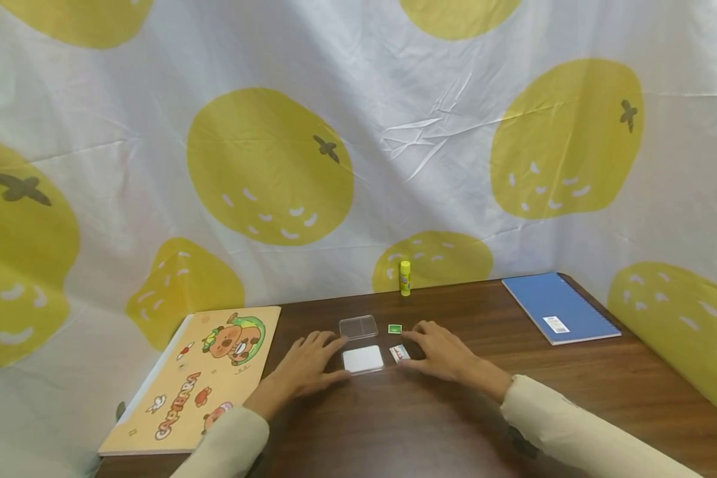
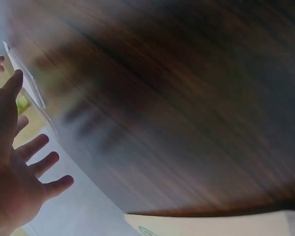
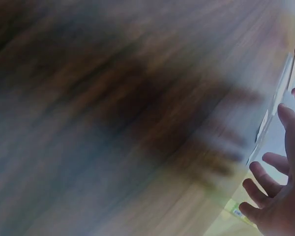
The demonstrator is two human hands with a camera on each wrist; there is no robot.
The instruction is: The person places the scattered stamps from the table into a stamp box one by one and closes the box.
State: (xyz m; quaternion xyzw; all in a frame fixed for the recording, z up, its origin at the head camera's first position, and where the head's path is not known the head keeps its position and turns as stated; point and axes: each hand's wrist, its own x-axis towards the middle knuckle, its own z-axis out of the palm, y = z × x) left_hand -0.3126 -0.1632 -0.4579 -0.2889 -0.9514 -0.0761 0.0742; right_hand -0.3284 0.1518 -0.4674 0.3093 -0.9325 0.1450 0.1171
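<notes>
My left hand (image 1: pixel 309 365) is just left of a shallow clear box with white contents (image 1: pixel 362 359), with its fingers loosely spread. Behind that box lies a clear plastic lid or tray (image 1: pixel 358 327). My right hand (image 1: pixel 445 352) is on the other side, close to a small white printed card (image 1: pixel 399 353) and a tiny green stamp-like piece (image 1: pixel 395 329). In the left wrist view the left hand (image 2: pixel 19 162) has parted fingers and holds nothing. The right wrist view likewise shows the right hand (image 3: pixel 280 182) with nothing in its grasp. Whether fingertips touch the pieces cannot be told.
A yellow glue stick (image 1: pixel 405 279) stands upright at the table's back edge. On the right lies a blue spiral notebook (image 1: pixel 564 307). A tan capybara-patterned book or folder (image 1: pixel 185 372) covers the left side. Fruit-printed fabric (image 1: pixel 370 166) hangs around the brown table (image 1: pixel 358 425).
</notes>
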